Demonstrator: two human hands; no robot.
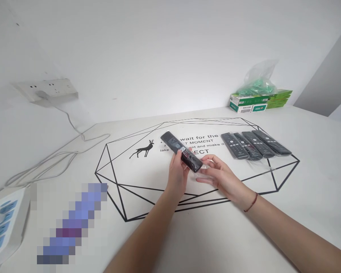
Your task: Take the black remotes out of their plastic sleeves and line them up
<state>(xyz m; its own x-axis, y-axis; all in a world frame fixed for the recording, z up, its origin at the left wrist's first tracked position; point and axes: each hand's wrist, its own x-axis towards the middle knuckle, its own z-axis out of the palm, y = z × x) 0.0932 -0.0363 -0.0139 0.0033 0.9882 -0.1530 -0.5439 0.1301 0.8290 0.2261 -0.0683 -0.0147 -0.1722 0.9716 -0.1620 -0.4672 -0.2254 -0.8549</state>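
A black remote control in clear plastic wrap is held tilted above the white mat, its back side up with a small label. My left hand is closed around its middle from below. At its lower right end, my right hand pinches the loose clear plastic of the wrapper, with a dark red string on that wrist. To the right, several wrapped black remotes lie side by side on the mat, buttons facing up.
Green and white boxes with a clear bag on top stand at the back right. At the left are a wall socket, loose cable, a white power strip and a blurred bluish object.
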